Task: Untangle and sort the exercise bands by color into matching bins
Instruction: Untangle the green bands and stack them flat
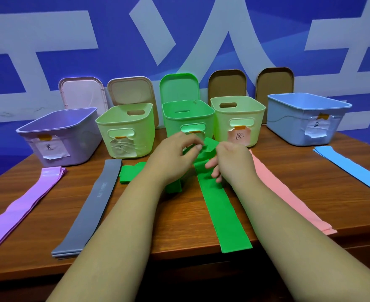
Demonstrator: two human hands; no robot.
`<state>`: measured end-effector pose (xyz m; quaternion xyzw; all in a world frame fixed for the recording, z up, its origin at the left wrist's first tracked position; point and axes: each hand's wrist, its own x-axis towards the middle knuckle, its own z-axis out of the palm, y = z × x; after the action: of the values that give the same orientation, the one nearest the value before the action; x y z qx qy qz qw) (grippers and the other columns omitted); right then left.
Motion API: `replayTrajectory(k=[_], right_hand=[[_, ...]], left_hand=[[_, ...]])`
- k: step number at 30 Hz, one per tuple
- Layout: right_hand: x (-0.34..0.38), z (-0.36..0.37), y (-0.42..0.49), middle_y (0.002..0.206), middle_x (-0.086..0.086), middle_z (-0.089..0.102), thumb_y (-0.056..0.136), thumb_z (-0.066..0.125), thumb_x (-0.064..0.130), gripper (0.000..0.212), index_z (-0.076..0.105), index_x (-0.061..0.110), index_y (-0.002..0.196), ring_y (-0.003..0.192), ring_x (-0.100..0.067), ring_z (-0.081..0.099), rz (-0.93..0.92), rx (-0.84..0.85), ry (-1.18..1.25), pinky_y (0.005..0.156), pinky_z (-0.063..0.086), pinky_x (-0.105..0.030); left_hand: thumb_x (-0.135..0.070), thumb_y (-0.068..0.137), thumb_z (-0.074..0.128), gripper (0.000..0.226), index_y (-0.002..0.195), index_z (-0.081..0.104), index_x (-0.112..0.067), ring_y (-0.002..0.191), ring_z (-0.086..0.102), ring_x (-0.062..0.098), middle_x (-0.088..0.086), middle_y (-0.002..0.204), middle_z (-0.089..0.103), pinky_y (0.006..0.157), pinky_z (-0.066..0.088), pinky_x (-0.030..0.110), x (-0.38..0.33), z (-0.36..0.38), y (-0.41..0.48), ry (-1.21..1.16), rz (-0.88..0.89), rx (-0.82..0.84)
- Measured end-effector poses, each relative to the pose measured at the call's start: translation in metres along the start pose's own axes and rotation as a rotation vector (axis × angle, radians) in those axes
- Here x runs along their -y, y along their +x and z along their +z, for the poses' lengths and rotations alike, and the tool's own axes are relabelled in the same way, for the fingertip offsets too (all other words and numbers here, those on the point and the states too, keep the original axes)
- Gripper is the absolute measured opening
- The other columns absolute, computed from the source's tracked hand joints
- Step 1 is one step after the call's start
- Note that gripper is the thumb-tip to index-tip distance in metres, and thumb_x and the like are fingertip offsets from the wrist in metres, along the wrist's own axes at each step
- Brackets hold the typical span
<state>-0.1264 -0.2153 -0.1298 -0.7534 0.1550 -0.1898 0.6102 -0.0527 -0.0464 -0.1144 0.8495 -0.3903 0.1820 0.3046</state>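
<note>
Green exercise bands (223,214) lie tangled in the middle of the wooden table (179,232), one long strip reaching the front edge. My left hand (175,158) pinches a folded green end between thumb and fingers, just in front of the green bin (187,118). My right hand (232,162) grips the same green bundle from the right. Purple bands (27,201) lie flat at the left, grey bands (92,205) beside them, pink bands (288,192) right of the green, blue bands (352,168) at the far right.
Five open bins stand in a row at the back: purple (60,136), pale green (125,129), green, pale green with a pink label (237,118), and blue (306,118). Their lids (82,93) lean against the blue wall behind them.
</note>
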Motion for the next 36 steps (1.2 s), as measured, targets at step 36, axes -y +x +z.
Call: replayTrajectory(k=[36], right_hand=[[0.008, -0.007, 0.000, 0.094, 0.018, 0.075, 0.106, 0.051, 0.029, 0.027, 0.076, 0.035, 0.111, 0.085, -0.003, 0.067, -0.166, -0.207, 0.207, 0.081, 0.055, -0.035]], left_hand=[[-0.068, 0.097, 0.053, 0.058, 0.116, 0.073, -0.017, 0.048, 0.054, 0.011, 0.017, 0.104, 0.078, 0.045, 0.043, 0.019, -0.023, -0.048, -0.018, -0.788, -0.525, 0.629]])
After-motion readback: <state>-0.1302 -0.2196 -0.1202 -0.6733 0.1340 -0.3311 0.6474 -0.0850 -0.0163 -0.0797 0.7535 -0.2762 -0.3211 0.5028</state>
